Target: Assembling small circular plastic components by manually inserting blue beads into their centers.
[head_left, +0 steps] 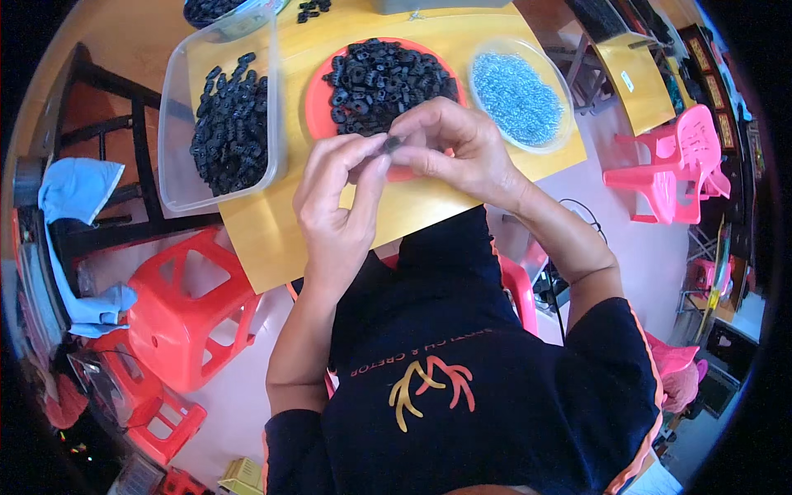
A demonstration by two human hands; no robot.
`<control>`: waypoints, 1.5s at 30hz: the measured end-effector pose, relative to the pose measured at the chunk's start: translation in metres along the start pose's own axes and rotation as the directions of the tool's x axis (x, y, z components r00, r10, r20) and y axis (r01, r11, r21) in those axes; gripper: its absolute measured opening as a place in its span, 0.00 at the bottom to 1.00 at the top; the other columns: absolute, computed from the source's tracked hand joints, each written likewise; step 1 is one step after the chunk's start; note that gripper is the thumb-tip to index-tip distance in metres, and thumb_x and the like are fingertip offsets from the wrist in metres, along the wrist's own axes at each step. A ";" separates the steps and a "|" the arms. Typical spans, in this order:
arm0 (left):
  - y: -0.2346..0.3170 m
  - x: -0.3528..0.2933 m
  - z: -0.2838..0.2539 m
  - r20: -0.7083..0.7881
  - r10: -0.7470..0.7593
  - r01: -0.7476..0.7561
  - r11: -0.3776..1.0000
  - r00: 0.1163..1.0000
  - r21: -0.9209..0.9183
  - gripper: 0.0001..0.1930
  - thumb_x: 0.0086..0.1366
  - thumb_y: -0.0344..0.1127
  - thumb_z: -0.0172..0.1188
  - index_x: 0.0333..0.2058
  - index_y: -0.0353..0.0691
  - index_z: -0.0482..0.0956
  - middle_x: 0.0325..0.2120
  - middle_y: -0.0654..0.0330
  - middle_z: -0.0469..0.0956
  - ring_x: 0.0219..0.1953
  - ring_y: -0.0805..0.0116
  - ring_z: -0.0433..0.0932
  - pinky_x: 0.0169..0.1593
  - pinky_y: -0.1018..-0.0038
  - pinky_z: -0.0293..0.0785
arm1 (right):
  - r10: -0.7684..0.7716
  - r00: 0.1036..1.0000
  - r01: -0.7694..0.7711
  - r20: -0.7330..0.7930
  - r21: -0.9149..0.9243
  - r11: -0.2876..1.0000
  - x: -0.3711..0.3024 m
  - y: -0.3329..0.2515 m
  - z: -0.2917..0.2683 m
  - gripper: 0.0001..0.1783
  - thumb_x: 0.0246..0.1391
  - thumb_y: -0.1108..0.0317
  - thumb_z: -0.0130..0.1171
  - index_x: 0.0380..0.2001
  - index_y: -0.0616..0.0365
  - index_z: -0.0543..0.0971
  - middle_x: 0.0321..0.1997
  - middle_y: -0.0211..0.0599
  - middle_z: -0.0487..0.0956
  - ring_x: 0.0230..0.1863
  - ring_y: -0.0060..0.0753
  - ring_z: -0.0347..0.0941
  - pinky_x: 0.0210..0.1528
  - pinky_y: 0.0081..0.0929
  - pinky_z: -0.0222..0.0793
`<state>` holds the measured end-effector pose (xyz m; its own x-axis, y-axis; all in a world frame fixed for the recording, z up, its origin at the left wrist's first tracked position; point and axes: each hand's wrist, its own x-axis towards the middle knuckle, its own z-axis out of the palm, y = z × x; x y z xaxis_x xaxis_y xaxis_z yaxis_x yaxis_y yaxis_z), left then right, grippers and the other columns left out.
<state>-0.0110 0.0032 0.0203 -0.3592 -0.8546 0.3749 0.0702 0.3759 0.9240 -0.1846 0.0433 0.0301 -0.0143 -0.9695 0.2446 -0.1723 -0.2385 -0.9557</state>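
Note:
My left hand (337,194) and my right hand (466,153) meet above the table's near part, fingertips almost touching. Between their thumbs and fingers is a small black plastic part (393,144), largely covered by the fingertips. Just beyond the hands, a round red plate (317,107) carries a heap of similar black parts (392,78). To the left stands a clear plastic bin (175,136) with more black pieces (231,132), some joined in short rows. A round translucent tub (568,115) at the right holds many small, shiny light-blue pieces (516,95).
All this rests on a yellow table (264,256). Farther off are a few loose black parts (312,10) and a grey container (437,4). Red stools (194,330) stand at the lower left, and a pink chair (676,169) stands to the right.

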 end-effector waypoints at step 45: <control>-0.013 -0.004 0.029 0.250 -0.108 0.088 0.992 0.962 0.088 0.08 0.58 0.20 0.60 0.37 0.32 0.79 0.32 0.59 0.77 0.28 0.76 0.73 0.31 0.81 0.69 | 0.011 1.000 -0.017 -0.014 -0.911 0.412 -0.052 0.020 -0.156 0.06 0.50 0.66 0.58 0.31 0.53 0.79 0.34 0.39 0.75 0.36 0.46 0.76 0.38 0.41 0.72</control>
<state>-0.0370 0.0120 0.0050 -0.5858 -0.7734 0.2424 -0.0441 0.3290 0.9433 -0.3414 0.0978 0.0242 -0.0299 -0.9712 0.2363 -0.9680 -0.0307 -0.2489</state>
